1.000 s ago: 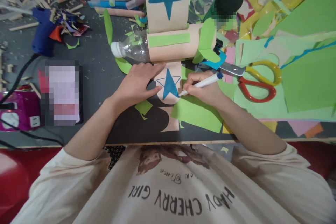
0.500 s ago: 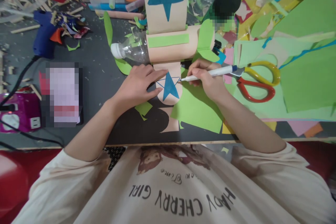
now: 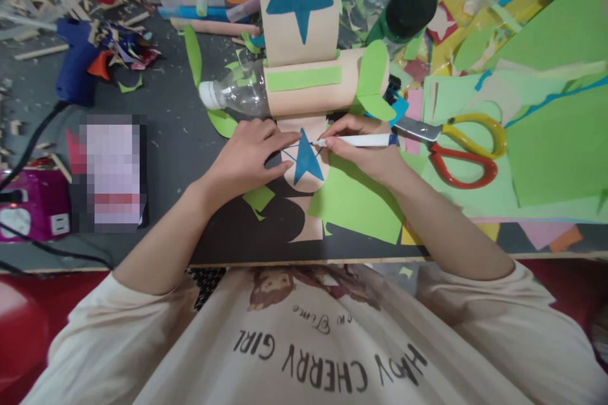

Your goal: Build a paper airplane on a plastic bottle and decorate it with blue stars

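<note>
In my right hand (image 3: 363,142) is a white marker (image 3: 365,140) with a dark blue end, its tip on a partly coloured blue star (image 3: 306,163). The star is drawn on a rounded peach paper strip (image 3: 304,185). My left hand (image 3: 256,155) lies flat on the strip's left edge, fingers spread beside the star. Just beyond both hands, a plastic bottle (image 3: 237,88) with a white cap lies on its side, wrapped in peach paper and bearing green paper pieces. Another peach strip (image 3: 280,38) with a filled blue star extends behind it.
Scissors (image 3: 468,149) with yellow and red handles lie right, beside green paper sheets (image 3: 560,158). A blue glue gun (image 3: 76,63), a phone (image 3: 114,171) and a purple box (image 3: 35,202) are left. Markers (image 3: 204,9) and a dark cylinder (image 3: 411,9) stand at the back.
My right hand has shifted slightly left, bringing the marker tip from the star's right point to its centre, with the marker lying flatter. My left hand stays put.
</note>
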Available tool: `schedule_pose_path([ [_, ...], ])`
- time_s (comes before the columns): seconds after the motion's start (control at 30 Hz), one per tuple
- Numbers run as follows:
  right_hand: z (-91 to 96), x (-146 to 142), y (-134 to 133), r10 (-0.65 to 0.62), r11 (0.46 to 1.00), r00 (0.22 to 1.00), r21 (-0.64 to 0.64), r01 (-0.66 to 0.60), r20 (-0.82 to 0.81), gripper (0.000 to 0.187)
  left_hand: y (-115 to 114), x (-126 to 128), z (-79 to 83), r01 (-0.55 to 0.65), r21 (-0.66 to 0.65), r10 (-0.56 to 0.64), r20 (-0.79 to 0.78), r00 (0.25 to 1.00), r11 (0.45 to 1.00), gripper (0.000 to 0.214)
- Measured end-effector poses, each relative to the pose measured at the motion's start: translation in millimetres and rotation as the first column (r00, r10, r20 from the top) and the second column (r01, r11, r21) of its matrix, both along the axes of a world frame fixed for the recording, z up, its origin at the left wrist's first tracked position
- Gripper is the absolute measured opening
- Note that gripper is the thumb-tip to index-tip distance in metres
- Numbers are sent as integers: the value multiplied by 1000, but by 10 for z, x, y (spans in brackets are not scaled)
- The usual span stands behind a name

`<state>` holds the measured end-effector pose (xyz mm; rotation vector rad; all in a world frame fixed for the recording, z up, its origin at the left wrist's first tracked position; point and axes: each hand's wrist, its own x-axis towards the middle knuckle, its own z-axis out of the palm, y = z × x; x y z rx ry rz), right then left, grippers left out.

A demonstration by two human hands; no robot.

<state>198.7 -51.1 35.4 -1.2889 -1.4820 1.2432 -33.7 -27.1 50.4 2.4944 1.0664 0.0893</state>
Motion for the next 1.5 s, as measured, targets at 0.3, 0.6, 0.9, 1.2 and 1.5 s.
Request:
schedule_pose_path([
  [0.3, -5, -5, -6, -11, 1000, 999, 22, 10, 40, 11, 2, 0, 21, 6, 5, -6, -19, 1000, 1000, 42],
  [0.6, 37, -6, 8, 17, 1000, 998, -11, -16, 62, 14, 8, -7, 0, 5, 9, -5, -4, 1000, 1000, 41],
  [0.9, 17, -15, 9, -14, 999, 999, -32, 13, -37, 17, 8, 5, 28, -4, -12, 3, -11, 1000, 1000, 42],
  [1.2, 14, -13, 0, -11, 1000, 1000, -1, 11, 28, 14, 3, 5, 20, -2, -3, 2, -8, 1000, 1000, 42],
  [1.5, 26, 3, 17, -3, 999, 1000, -41, 2, -13, 13, 10, 0, 22, 5, -11, -6, -15, 1000, 1000, 43],
])
